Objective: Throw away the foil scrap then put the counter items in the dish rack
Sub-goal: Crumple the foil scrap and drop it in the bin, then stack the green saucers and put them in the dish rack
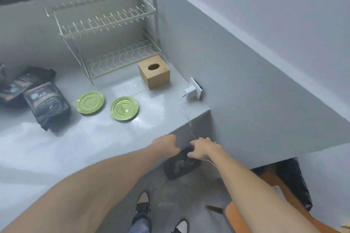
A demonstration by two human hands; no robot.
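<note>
Two green plates lie flat on the grey counter [56, 153], one [90, 102] to the left of the other [124, 108]. Behind them stands a two-tier wire dish rack [113, 43] with nothing in it. My left hand [166, 145] hangs at the counter's right front corner with its fingers curled downward and hidden. Beside it, my right hand [204, 149] has its fingers spread and holds nothing visible. Both hover above a dark rectangular container [181, 166] on the floor, with a pale greyish shape inside. No foil scrap can be made out clearly.
A wooden tissue box [153, 72] sits right of the rack. Dark pouches [46, 104] lie at the left. A white charger [190, 91] is plugged into the wall; its cable [186, 117] drops over the counter edge past my right hand. My shoes and an orange object [280, 191] are below.
</note>
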